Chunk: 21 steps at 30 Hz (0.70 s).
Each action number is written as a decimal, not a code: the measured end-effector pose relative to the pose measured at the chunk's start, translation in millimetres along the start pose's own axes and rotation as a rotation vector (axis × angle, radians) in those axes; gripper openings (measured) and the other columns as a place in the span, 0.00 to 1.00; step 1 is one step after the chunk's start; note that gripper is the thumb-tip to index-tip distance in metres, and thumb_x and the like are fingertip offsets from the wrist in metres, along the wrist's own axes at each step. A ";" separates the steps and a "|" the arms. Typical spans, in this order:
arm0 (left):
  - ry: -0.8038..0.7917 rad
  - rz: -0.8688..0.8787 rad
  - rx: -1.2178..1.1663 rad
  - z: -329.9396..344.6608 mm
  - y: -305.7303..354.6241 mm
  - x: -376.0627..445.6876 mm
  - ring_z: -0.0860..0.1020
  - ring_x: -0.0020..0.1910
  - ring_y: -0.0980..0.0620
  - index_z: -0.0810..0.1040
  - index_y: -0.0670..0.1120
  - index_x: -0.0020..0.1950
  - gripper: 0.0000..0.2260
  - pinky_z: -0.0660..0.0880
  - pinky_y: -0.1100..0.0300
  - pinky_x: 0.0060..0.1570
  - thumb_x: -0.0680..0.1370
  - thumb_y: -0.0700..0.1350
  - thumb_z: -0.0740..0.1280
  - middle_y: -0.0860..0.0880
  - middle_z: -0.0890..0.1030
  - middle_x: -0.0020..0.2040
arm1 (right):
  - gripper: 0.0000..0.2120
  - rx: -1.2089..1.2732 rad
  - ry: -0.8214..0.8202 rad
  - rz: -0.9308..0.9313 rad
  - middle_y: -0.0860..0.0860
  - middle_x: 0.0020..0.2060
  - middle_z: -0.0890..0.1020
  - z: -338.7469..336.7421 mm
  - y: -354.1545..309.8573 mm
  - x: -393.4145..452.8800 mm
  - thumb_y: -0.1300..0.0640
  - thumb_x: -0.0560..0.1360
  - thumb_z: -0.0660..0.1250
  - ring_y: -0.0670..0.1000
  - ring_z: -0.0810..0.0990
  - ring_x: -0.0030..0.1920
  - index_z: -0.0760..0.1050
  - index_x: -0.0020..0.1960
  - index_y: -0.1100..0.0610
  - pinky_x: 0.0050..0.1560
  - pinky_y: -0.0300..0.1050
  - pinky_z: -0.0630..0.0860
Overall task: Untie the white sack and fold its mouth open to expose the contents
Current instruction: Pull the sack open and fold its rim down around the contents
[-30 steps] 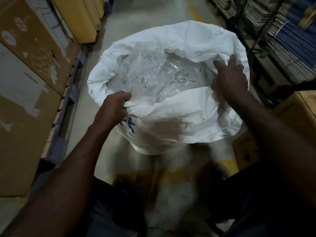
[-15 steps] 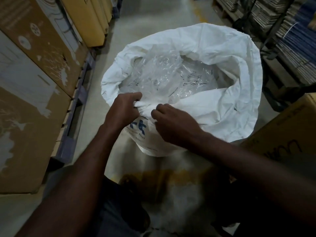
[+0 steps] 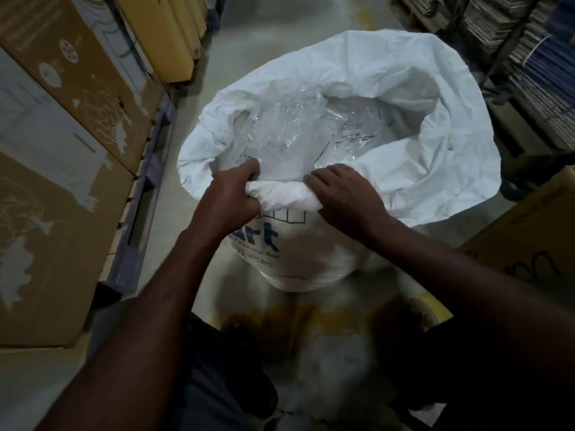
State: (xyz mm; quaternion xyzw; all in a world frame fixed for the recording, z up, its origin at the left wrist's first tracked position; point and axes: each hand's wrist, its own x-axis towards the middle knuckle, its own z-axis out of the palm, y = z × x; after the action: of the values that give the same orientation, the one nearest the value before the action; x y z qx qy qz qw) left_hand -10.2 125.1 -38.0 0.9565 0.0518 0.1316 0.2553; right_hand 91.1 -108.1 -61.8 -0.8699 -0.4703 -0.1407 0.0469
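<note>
The white sack stands on the floor in front of me with its mouth wide open. Clear plastic packets with dark print fill the inside. Blue lettering shows on the sack's near side. My left hand and my right hand both grip the near rim, which is rolled into a thick white band between them. The far and right parts of the rim are folded outward and hang loose.
Brown cardboard boxes sit on a pallet at the left, with yellow boxes behind them. Shelves of stacked goods line the right. Another cardboard box stands at the near right. Grey floor runs ahead.
My right hand came off the sack's far right rim and moved to the near rim beside my left hand. Both hands have rolled that edge down into a band.
</note>
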 end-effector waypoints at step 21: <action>0.218 0.323 0.258 19.3 53.0 -11.9 0.77 0.57 0.40 0.68 0.52 0.75 0.29 0.75 0.40 0.54 0.73 0.41 0.65 0.41 0.73 0.65 | 0.22 0.046 0.206 -0.205 0.59 0.52 0.79 -27.9 -14.2 -7.0 0.54 0.78 0.64 0.61 0.78 0.43 0.74 0.69 0.61 0.42 0.55 0.73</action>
State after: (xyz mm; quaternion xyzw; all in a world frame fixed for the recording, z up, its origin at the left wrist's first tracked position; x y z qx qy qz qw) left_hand -14.6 68.1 -30.2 0.9572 -0.0582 0.2654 0.0993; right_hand 70.1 -111.9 -37.9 -0.7970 -0.5526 -0.2223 0.1003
